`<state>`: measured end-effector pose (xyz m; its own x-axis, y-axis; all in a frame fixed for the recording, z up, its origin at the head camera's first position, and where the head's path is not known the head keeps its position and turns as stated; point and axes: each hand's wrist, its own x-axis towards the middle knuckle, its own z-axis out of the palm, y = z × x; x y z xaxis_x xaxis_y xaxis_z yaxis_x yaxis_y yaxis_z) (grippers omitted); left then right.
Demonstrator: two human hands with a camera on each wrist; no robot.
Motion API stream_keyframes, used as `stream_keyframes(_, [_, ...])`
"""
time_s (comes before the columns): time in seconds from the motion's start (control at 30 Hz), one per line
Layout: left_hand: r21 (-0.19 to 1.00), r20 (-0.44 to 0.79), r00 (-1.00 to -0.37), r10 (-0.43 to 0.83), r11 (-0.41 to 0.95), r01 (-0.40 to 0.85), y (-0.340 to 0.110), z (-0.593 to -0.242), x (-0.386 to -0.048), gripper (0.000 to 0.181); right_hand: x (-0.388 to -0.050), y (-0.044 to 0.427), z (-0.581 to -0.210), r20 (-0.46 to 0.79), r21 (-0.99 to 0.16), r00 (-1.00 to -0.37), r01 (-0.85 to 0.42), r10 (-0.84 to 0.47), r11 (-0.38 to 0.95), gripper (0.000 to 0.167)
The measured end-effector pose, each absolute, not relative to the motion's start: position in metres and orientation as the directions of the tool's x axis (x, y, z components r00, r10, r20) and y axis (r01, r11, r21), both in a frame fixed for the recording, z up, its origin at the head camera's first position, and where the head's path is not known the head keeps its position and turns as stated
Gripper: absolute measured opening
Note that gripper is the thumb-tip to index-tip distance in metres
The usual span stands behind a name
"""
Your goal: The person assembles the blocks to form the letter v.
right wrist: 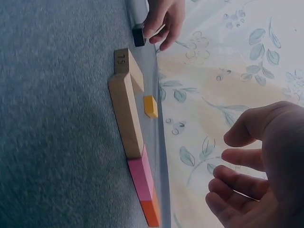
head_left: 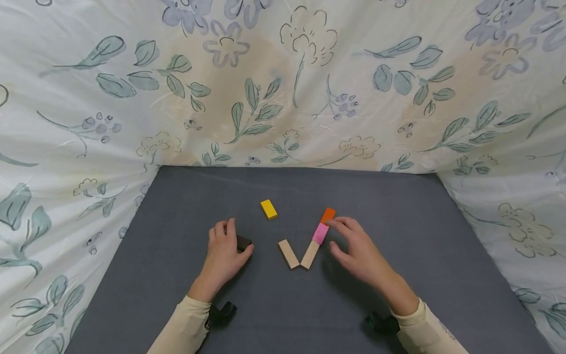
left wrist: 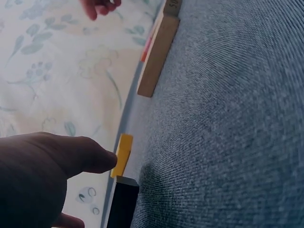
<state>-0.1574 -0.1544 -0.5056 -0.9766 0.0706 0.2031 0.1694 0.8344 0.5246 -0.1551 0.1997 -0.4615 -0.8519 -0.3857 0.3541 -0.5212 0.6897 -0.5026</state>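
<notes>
At nine o'clock from the V of two plain wooden blocks (head_left: 289,254), the left hand (head_left: 224,251) partly hides a black rectangular block (head_left: 243,243); whether it grips, cannot tell. At three, the right hand (head_left: 364,255) hangs loosely spread near pink rectangular block (head_left: 320,234). Grey cloth (head_left: 283,309) stretches toward six, meeting floral fabric (head_left: 177,123) at twelve.

Small dark characters, apparently "75", stand sideways on the end of a plain wooden block (right wrist: 122,61) in the right wrist view. The left wrist view catches a similar sideways mark, perhaps "50", on a wooden end face (left wrist: 171,8) cut by the frame's edge; whether both are one marking is unclear.
</notes>
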Motion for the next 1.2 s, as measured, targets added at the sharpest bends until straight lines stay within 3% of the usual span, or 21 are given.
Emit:
stream_keyframes(0.3, [0.539,0.124,-0.991,0.053,0.835,0.112,-0.157,-0.505,-0.158,0.088,-0.145,0.189,-0.471,0.363,-0.495,-0.825,-0.565,-0.434,0.660,0.047])
stream_keyframes(0.6, [0.523,0.126,-0.991,0.036,0.846,0.097,-0.158,-0.505,-0.157,0.081,-0.138,0.180,-0.478,0.425,-0.456,-0.764,-0.644,-0.486,0.614,0.045])
stream_keyframes(0.93, [0.513,0.134,-0.991,0.030,0.853,0.095,-0.159,-0.509,-0.158,0.077,-0.129,0.168,-0.481,0.329,-0.493,-0.780,-0.623,-0.533,0.608,0.039])
stream_keyframes(1.2, [0.498,0.161,-0.987,0.028,0.861,0.106,-0.159,-0.509,-0.158,0.067,-0.125,0.163,-0.488,0.316,-0.450,-0.747,-0.661,-0.585,0.601,0.038])
